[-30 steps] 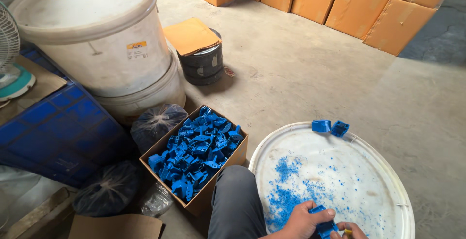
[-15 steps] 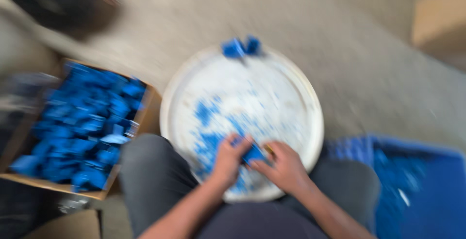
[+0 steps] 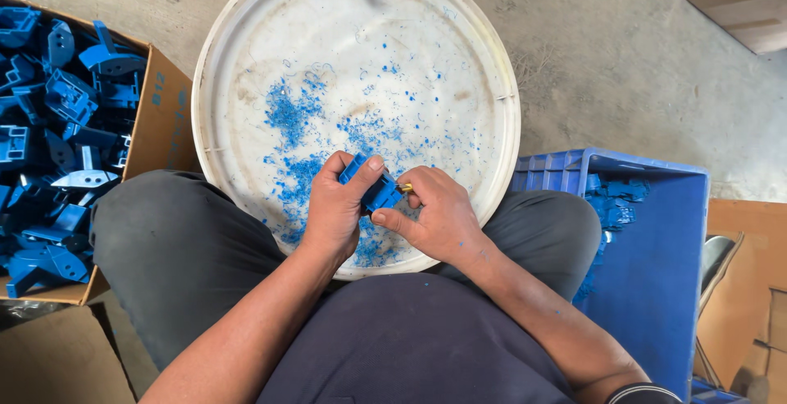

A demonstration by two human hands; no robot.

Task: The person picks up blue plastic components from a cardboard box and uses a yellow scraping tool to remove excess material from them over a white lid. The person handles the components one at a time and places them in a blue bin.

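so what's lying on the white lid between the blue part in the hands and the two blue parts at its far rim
Only loose blue shavings scattered over the round white plastic lid; otherwise that stretch is bare, as the head view shows.

Bare forearms, dark navy shirt, dark grey trousers, blue-dusted.

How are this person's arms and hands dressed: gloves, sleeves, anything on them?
Both hands, left hand and right hand, are bare: no gloves, rings or watch visible. Forearms are uncovered; a dark sleeve edge shows on the right arm. Tiny blue flecks dot the right forearm.
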